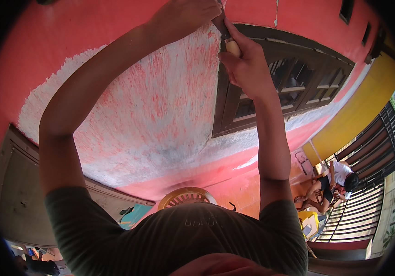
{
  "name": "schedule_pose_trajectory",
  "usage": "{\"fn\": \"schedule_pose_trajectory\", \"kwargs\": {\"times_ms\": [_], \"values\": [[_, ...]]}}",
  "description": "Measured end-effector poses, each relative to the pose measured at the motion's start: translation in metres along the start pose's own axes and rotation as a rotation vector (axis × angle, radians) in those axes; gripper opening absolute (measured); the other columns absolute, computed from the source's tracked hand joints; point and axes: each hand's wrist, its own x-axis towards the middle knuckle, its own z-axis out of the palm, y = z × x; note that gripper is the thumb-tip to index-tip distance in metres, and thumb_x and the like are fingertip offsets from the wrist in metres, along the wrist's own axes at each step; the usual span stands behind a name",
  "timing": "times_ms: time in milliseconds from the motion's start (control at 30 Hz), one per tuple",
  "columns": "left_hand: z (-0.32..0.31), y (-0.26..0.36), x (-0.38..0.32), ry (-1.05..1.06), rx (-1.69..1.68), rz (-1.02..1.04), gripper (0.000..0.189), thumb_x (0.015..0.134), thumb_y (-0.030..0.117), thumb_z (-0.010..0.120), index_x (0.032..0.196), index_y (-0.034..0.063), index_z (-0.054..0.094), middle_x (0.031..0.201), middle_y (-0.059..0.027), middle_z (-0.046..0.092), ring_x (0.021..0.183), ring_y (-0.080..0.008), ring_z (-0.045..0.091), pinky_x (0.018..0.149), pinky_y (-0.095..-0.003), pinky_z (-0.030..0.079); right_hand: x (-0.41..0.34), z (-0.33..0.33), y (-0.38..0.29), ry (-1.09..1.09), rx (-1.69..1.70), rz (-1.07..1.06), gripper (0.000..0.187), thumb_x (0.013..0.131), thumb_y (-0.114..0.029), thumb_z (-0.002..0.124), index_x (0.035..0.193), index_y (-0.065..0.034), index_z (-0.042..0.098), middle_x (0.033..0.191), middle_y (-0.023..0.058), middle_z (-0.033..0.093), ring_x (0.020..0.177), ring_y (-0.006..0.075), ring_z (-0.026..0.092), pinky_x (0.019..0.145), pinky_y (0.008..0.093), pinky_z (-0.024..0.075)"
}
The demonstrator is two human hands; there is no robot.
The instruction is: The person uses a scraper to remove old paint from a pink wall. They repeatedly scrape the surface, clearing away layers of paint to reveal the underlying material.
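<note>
Both arms reach up to a pink wall with a large scraped patch (156, 100), where pale plaster shows through streaked paint. My right hand (244, 62) grips the wooden handle (232, 47) of a tool with a flat, dark metal blade (221, 27); its exact kind cannot be told. At the picture's top edge, my left hand (197, 12) has its fingers on the upper part of that blade. The blade's far end is cut off or hidden there. The tool lies over the wall just beside the upper left corner of a dark wooden window frame (220, 117).
A brown wooden door (25, 193) stands at the left. Below me is the round wooden back of a chair (187, 195). At the right, a person in a white shirt (340, 176) sits bent forward by a black metal fence (356, 214), near a yellow container (309, 222).
</note>
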Motion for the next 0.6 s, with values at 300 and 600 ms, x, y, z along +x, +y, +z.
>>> {"fn": "schedule_pose_trajectory", "kwargs": {"times_ms": [300,600], "values": [[0.001,-0.008,0.001,0.008,0.004,0.026,0.022,0.081,0.008,0.065,0.101,0.0000,0.069,0.108,-0.0147,0.073,0.110,-0.0310,0.071,0.098,-0.0400,0.058,0.009,-0.001,-0.003,0.019,-0.103,-0.042,0.073,0.090,0.001,0.060,0.160,-0.0103,0.042,0.068,-0.0026,0.048,0.052,0.0050,0.042,0.045,0.0256,0.0350],[0.002,-0.014,0.008,0.000,-0.125,-0.009,0.023,0.075,0.005,0.071,0.098,0.0001,0.068,0.105,-0.0159,0.072,0.103,-0.0348,0.071,0.090,-0.0406,0.060,0.012,-0.004,-0.006,0.017,-0.085,-0.026,0.075,0.090,0.002,0.060,0.161,-0.0103,0.040,0.066,-0.0027,0.046,0.050,0.0065,0.038,0.044,0.0259,0.0329]]}}
